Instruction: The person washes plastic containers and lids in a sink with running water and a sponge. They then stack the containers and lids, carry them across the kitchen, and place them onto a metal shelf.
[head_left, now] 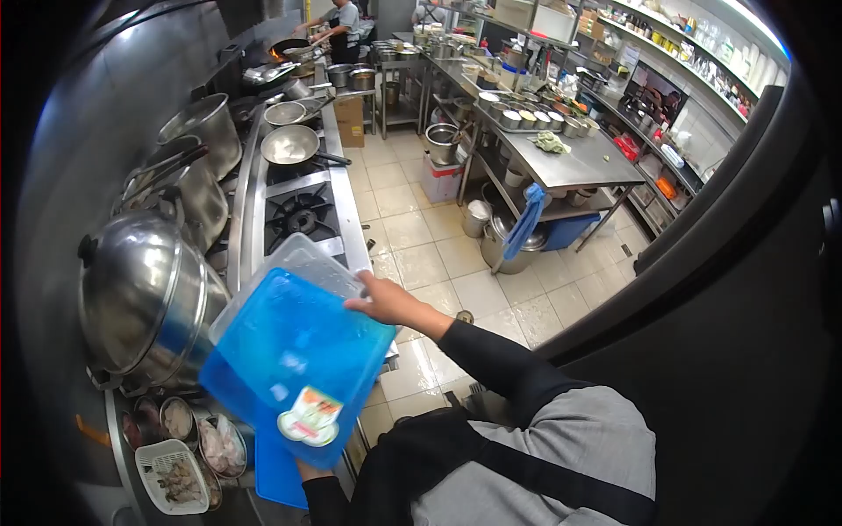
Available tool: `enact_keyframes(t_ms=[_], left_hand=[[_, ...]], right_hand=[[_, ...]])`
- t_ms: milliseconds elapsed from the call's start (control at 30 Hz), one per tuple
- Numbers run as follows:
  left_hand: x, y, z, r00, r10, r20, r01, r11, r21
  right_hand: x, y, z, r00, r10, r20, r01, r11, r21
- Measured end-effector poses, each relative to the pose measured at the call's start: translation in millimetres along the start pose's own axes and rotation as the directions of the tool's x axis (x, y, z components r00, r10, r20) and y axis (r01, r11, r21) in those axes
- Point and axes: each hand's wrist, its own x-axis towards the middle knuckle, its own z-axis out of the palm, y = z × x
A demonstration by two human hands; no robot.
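Note:
A blue see-through plastic container [298,351] with a paper label near its lower end is tilted in front of me, above the stove's near end. A clear plastic lid or tray [303,250] lies against it and sticks out past its far edge. My right hand [395,302] is closed on the far right corner, thumb on top. At the lower end, my left hand [309,471] supports the container, its fingers mostly hidden underneath. A flat blue piece [276,473] shows below, beside my left hand.
A large domed steel steamer [149,298] stands to the left. Bowls of raw meat [224,447] and a white basket [171,478] sit below it. Pans [289,145] rest on the stove beyond a burner [301,215]. Across the wet tiled floor is a steel prep table [579,167]. A person [342,26] works at the far stove.

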Motion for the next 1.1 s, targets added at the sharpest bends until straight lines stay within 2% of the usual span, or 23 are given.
enact_keyframes(t_ms=[33,133,233,267,367,400,433,500,600,700,800,867,900,933,1033,1100], left_hand=[[9,-1,8,1.000,-0.018,0.022,0.018,1.000,0.001],[29,-4,25,0.996,-0.059,0.069,0.059,0.998,0.002],[41,-9,34,0.992,-0.090,0.087,0.090,0.996,0.007],[44,-10,36,0.992,-0.095,0.088,0.094,0.995,0.016],[56,-10,38,0.992,-0.097,0.082,0.095,0.995,0.030],[59,-12,38,0.992,-0.099,0.076,0.096,0.995,0.034],[64,-15,38,0.993,-0.097,0.069,0.094,0.995,0.041],[72,-22,39,0.994,-0.101,0.047,0.099,0.993,0.060],[77,-33,39,0.994,-0.105,0.017,0.103,0.991,0.085],[96,-45,53,0.992,-0.126,0.017,0.123,0.984,0.132],[115,-53,63,0.993,-0.118,0.022,0.114,0.983,0.146],[119,-54,67,0.993,-0.111,0.033,0.105,0.983,0.152],[121,-54,69,0.993,-0.111,0.044,0.103,0.983,0.153],[121,-55,83,0.993,-0.097,0.071,0.086,0.986,0.146],[122,-59,117,0.991,-0.067,0.113,0.051,0.989,0.138],[129,-60,127,0.988,-0.067,0.142,0.049,0.991,0.124]], right_hand=[[0,19,12,0.992,-0.048,-0.116,0.050,0.999,0.013],[-7,31,7,0.981,0.116,-0.157,-0.096,0.987,0.128],[-9,35,-2,0.969,0.095,-0.226,-0.058,0.984,0.169],[-9,35,-8,0.974,0.117,-0.196,-0.074,0.975,0.211],[-1,35,-13,0.972,-0.032,-0.234,0.066,0.988,0.138],[4,37,-17,0.987,-0.032,-0.157,0.050,0.992,0.112],[13,47,-13,0.963,-0.150,-0.223,0.166,0.985,0.054],[25,54,-14,0.924,-0.210,-0.318,0.228,0.973,0.021],[44,59,-32,1.000,0.024,-0.004,-0.024,0.995,-0.100],[75,102,-17,0.990,0.115,0.076,-0.109,0.991,-0.073],[98,115,-29,0.980,0.087,0.178,-0.100,0.993,0.066],[109,130,-24,0.993,-0.096,-0.066,0.106,0.981,0.165],[116,136,-21,0.965,-0.176,-0.197,0.214,0.958,0.193],[123,137,-26,0.944,-0.242,-0.223,0.282,0.945,0.166],[132,127,-55,0.998,-0.034,0.047,0.016,0.944,0.329],[141,133,-49,0.999,-0.026,-0.019,0.031,0.949,0.314]])
